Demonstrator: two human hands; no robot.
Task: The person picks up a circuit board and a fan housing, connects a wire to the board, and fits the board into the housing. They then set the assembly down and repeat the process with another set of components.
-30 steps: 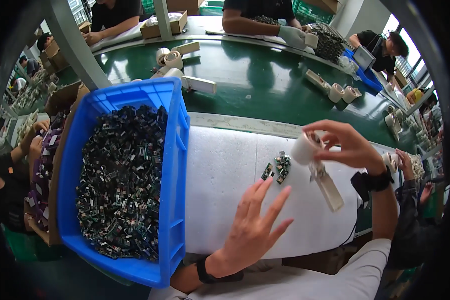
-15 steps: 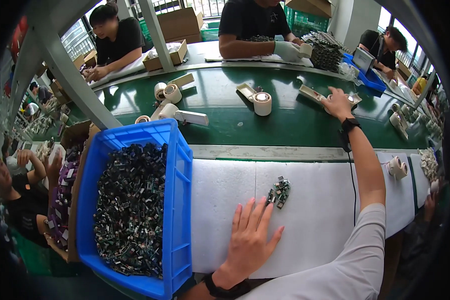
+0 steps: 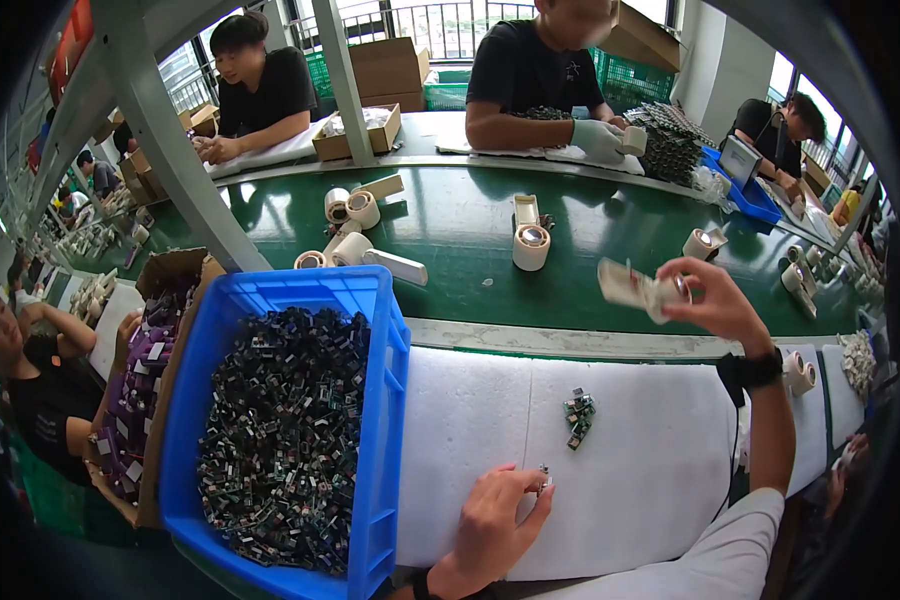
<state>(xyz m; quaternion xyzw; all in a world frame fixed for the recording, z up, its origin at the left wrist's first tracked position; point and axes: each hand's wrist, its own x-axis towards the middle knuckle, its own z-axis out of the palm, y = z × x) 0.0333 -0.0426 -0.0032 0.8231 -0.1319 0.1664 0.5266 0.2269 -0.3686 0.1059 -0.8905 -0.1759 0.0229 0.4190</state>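
Small component (image 3: 544, 477) sits on the white foam mat (image 3: 660, 470), pinched at the fingertips of the left hand (image 3: 495, 520), which rests on the mat's near edge with fingers curled together on the part. Left of the mat, touching its edge: blue plastic crate (image 3: 382, 440) full of small dark electronic parts (image 3: 285, 440). Further left of the crate, a cardboard box (image 3: 170, 300) with purple and white pieces. On the mat, right of and beyond the left hand, a little pile of green-black parts (image 3: 577, 417) lies apart from both hands. Beyond the mat runs the green conveyor belt (image 3: 470, 230) carrying tape rolls (image 3: 531, 246) and white strips. Right hand (image 3: 710, 300) is raised above the belt's near edge, just past the mat, fingers closed on a tape roll with white strip (image 3: 642, 288), blurred. Black watch (image 3: 755, 370) on that wrist. More tape rolls (image 3: 798, 372) at the mat's right end. Other people work across the belt.
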